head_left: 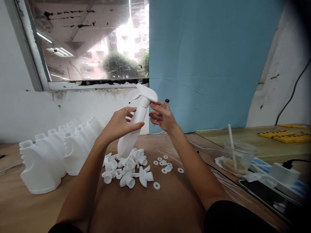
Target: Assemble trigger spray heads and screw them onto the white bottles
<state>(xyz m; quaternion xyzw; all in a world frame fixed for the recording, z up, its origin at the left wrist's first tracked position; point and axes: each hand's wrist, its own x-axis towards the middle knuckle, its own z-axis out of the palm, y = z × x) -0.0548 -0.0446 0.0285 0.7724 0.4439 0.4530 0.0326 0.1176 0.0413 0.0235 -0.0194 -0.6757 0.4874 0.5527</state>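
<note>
Our left hand (122, 122) wraps the white spray bottle (127, 142); our right hand (165, 117) curls round a slim dark-capped object (166, 103), fingertips (153, 105) at the back of the spray head (148, 93). The bottle's long axis leans top-rightward, nozzle (138, 86) facing left, base partly hidden behind loose trigger heads (130, 177) on the surface (136, 212).

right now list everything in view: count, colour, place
spray bottle: one, white, centre, tilted
open bottles: over six, white, left
spray heads: many, white, centre pile
washers: about twelve, white, beside pile
thin tubes: several, white, right
cup with straw: one, clear, right
flat device: one, black, lower right
adapter: one, white, right
dotted strips: several, yellow, right
window: one, grey-framed, left
sheet: one, blue, wall
table: at least one, brown, below
slim item: one, dark-tipped, right hand
left hand: one, around bottle
right hand: one, at bottle neck
</note>
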